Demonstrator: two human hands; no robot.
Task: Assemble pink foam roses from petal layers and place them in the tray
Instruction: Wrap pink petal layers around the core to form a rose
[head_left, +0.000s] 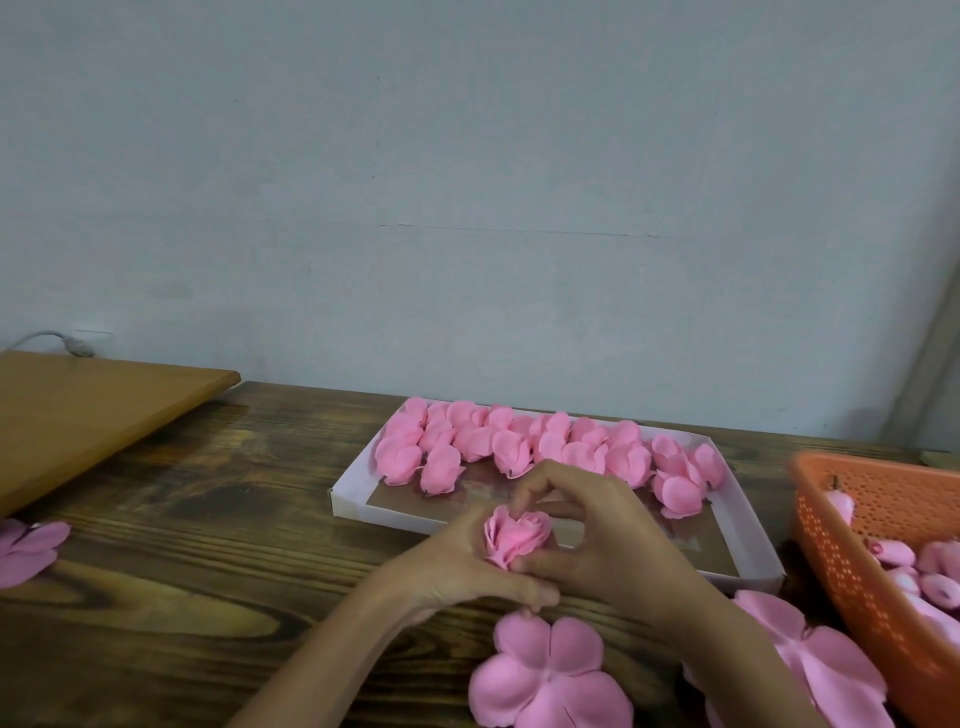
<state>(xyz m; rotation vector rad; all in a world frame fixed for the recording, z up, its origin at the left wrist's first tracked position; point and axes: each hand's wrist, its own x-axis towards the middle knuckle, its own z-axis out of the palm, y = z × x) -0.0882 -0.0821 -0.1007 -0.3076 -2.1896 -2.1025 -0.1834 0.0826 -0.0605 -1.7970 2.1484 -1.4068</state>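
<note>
Tabletop (208, 519) of dark wood lies under everything, so work low over it and a dropped piece has little way to fall. The white tray (363, 506) sits just beyond your hands. Finished roses (467, 447) fill its far rows and its near strip shows bare floor, which I judge is where this one should go. The orange basket (841, 545) at the right holds small buds (893, 553). Nearer you, a single flat petal layer (550, 675) lies directly below your hands, and a stack of layers (810, 660) lies at the right beside the basket. Your left hand (457, 566) cups the rose (517, 540) from the left and below, fingers curled round its base. Your right hand (608, 540) closes on it from the right, thumb low and fingers arched over the top. The rose sits between them, above the table at the tray's near edge, and it looks only part built. Press the petals in evenly round the centre, pinching at the base rather than the rim, since foam probably creases if squeezed hard. Turn the rose a little between presses so no petal gapes, then decide whether it needs another layer before you set it down.
</note>
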